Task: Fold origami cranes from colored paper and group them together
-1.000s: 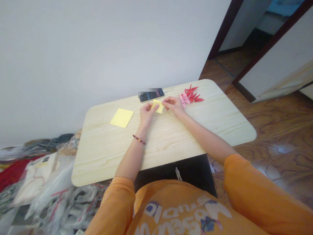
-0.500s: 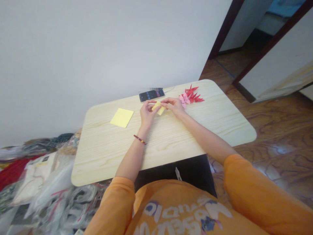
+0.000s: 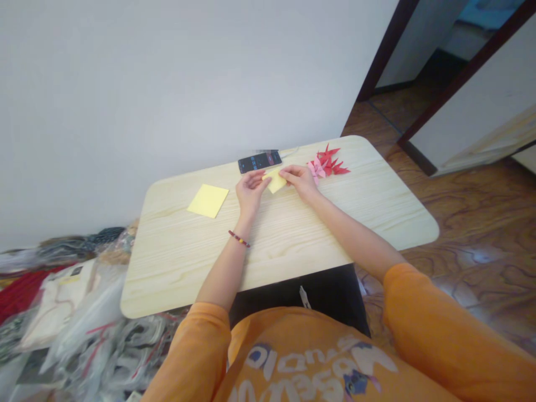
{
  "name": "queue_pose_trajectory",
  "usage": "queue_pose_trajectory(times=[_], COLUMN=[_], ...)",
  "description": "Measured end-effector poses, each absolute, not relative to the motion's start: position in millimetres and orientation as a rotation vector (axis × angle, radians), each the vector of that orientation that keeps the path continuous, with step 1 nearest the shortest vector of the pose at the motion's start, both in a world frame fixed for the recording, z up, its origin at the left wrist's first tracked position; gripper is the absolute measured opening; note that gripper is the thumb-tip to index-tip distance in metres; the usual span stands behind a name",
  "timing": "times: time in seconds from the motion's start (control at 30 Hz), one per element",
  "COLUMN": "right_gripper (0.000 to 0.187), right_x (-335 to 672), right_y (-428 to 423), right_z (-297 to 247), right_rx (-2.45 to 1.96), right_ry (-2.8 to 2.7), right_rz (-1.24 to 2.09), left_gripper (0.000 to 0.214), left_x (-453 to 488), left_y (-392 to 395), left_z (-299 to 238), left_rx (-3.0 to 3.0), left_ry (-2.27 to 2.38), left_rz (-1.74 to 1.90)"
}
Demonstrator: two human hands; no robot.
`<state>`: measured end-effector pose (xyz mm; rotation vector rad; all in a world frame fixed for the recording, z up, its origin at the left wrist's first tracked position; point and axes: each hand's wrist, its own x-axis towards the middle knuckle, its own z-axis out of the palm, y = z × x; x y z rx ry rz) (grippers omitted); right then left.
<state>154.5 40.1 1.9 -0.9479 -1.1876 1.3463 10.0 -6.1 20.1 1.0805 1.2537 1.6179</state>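
Observation:
A folded piece of yellow paper (image 3: pixel 275 180) lies at the table's far side between my hands. My left hand (image 3: pixel 250 192) holds its left end with the fingertips, and my right hand (image 3: pixel 300 181) pinches its right end. A flat square of yellow paper (image 3: pixel 207 201) rests on the table to the left of my left hand. Beyond my hands lies a black smartphone (image 3: pixel 259 162). Red and pink origami cranes (image 3: pixel 325 166) sit in a cluster just past my right hand. A beaded bracelet (image 3: pixel 239 238) circles my left wrist.
The pale wood-grain table (image 3: pixel 285 251) has rounded corners and stands against a white wall. A white cable (image 3: pixel 290 151) runs from the smartphone. Plastic bags and textiles (image 3: pixel 75 312) are piled on the floor at left. A doorway and a patterned brown floor lie at right.
The folded yellow paper has shifted slightly right and turned a little between my fingers. My left hand has moved slightly left, and my right hand has moved little.

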Motion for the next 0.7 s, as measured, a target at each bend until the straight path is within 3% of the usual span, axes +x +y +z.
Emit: queue_pose_trajectory(times=[0.7], right_gripper=[0.037], right_x=[154.0], right_y=[40.5], right_z=[0.7], right_rx=[-0.953], right_ry=[-1.102], right_rz=[1.397], left_gripper=[0.026], left_x=[7.9], left_y=[-3.8], left_z=[13.8], left_rx=[0.998], left_ry=[1.215], left_rz=[1.636])
